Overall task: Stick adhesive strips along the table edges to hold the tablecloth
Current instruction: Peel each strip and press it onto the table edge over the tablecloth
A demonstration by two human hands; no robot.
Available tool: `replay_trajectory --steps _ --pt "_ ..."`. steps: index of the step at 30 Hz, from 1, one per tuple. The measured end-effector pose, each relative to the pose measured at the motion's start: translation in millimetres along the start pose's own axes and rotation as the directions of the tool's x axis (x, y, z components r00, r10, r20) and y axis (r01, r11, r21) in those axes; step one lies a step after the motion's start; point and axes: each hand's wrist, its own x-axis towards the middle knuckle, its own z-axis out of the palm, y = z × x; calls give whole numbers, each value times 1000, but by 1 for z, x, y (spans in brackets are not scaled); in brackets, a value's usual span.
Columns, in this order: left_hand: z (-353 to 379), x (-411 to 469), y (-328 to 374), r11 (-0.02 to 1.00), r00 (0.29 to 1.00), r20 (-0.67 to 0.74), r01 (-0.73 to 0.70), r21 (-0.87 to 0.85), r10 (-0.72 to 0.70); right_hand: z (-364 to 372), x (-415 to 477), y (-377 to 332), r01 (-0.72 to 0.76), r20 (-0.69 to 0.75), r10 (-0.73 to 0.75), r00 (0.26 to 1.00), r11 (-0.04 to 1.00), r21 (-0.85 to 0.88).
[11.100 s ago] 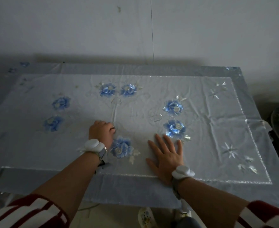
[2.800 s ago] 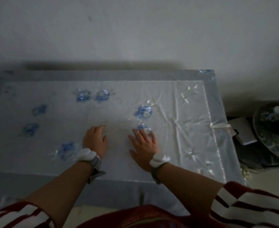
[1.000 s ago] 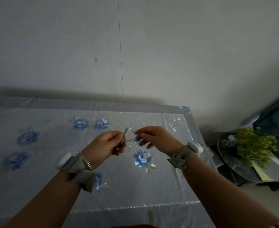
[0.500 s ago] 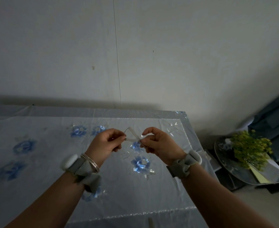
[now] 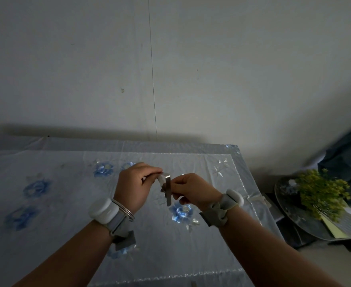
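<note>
Pinching strip [image 5: 168,188], both hands [image 5: 136,188] [image 5: 193,191]; fingertips hidden, tablecloth [image 5: 67,204] dim.

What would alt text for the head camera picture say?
A person's left hand and right hand pinch a short pale adhesive strip above a shiny white tablecloth with blue flowers. Another pale strip crosses the cloth's right edge; a yellow-green plant sits beyond it.

Dim, bluish light; a soft shadow lies along the wall [image 5: 170,69] behind the table [image 5: 251,183]; right edge blurred, bent.
</note>
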Motion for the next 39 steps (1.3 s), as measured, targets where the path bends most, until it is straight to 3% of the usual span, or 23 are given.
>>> replay_trajectory --steps 4,7,9,11,14,18,22,26,34,39 --pt "4 -1 2 999 996 -68 -49 16 50 0 2 1 26 -64 -24 998 999 23" --pt "7 -4 1 985 976 -139 159 -60 -166 -4 3 5 70 -214 -22 977 973 220" --pt "13 -6 0 936 938 -44 337 -100 -343 -7 3 7 87 -279 12 960 936 340" --pt "20 -9 2 883 895 123 444 -151 -429 -11 3 7 98 -304 34 952 907 410" --pt "32 -9 10 866 861 334 461 -192 -384 -17 3 6 116 -329 41 943 888 445" --pt "47 10 19 897 876 350 408 -172 -331 -33 5 8 84 -356 81 931 902 424" --pt "71 39 28 910 871 410 371 -185 -272 -66 6 15 79 -338 118 934 853 516" --pt "93 66 31 933 877 409 333 -139 -252 -102 18 14 112 -349 35 936 913 393" --pt "152 152 12 920 830 405 381 94 -384 -180 122 24 183 -317 -154 936 981 64" --pt "197 149 -32 854 751 411 484 190 -517 -177 190 74 107 -275 -107 955 994 -16"
